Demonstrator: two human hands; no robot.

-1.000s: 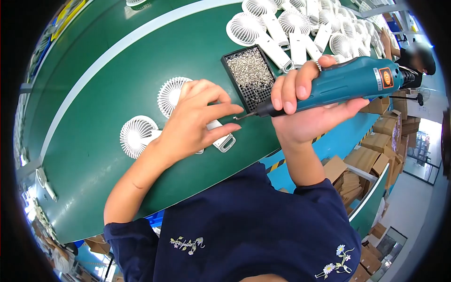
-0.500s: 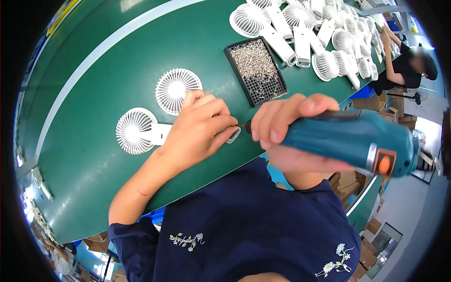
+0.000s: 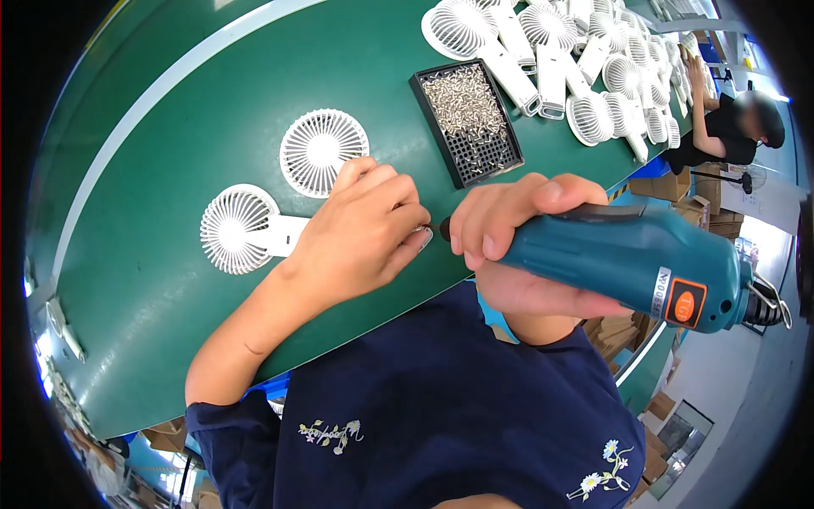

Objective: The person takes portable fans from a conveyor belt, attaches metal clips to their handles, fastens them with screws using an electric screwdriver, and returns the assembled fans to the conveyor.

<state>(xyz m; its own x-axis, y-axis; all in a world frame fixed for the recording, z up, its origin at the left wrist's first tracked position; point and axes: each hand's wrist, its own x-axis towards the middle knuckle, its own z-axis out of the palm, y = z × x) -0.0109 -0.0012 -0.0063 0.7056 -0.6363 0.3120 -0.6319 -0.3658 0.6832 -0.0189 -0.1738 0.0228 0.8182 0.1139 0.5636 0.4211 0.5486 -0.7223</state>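
My left hand point(image 3: 360, 229) is closed over the handle of a white handheld fan point(image 3: 237, 229), which lies on the green table. A metal-looking loop pokes out past my fingertips. A second round fan head point(image 3: 322, 151) lies just beyond that hand, its lower part hidden by my fingers. My right hand point(image 3: 526, 237) is wrapped around a teal electric screwdriver point(image 3: 627, 263) held nearly level. Its dark tip points left, close to my left fingertips; whether it touches anything cannot be made out.
A black tray point(image 3: 466, 123) of small silver screws stands beyond my right hand. Many white fans point(image 3: 551, 34) are piled at the back right. A co-worker point(image 3: 729, 127) is at the far right end of the table point(image 3: 195, 127). Another white item point(image 3: 68, 331) lies at the left edge.
The loop end has tilted at my left fingertips. The screwdriver's rear has dropped slightly, with its tip still near the left fingers. The view has shifted a little.
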